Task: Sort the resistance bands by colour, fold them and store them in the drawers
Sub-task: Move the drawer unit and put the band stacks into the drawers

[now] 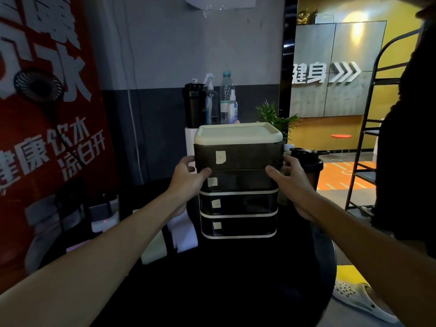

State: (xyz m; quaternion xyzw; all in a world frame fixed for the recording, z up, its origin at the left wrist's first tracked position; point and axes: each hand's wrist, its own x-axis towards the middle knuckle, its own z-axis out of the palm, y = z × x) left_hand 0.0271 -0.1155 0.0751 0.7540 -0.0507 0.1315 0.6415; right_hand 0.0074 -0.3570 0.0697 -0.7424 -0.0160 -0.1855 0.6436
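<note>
A small drawer unit point(238, 204) with a cream lid and several dark smoked drawers, each with a paper label, stands on a round black table point(212, 279). The top drawer point(238, 156) sticks out toward me. My left hand point(188, 175) grips its left side, thumb under the front edge. My right hand point(291, 178) grips its right side the same way. No resistance bands show in this view; the drawer's inside is hidden.
Behind the unit stand a black shaker point(194, 105), a spray bottle point(210, 100) and a water bottle point(227, 97). A dark cup point(309, 166) sits right of the unit, a plant point(276, 119) behind. White paper sheets point(181, 232) lie left. A person in black point(405, 138) stands at right by a metal rack point(368, 138).
</note>
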